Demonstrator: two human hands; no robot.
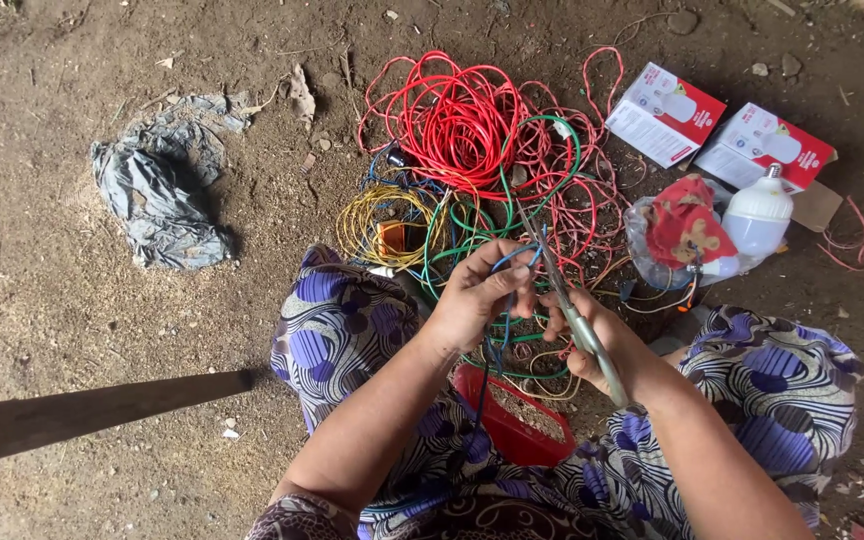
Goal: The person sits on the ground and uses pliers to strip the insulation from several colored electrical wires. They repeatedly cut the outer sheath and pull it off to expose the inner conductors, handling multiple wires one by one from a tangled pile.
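Blue wire (508, 262) pinched in left hand (472, 298) — cutter (572, 310) gripped by right hand (592, 345), at 12 o'clock; stripping judged underway — steady squeeze needed.

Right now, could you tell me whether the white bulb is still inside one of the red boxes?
No, the white bulb lies on the ground beside the red boxes.

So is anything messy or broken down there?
Yes: the red wires lie in a tangled heap on the dirt, and a crumpled grey plastic bag lies torn-looking to the side. The light bulb looks whole.
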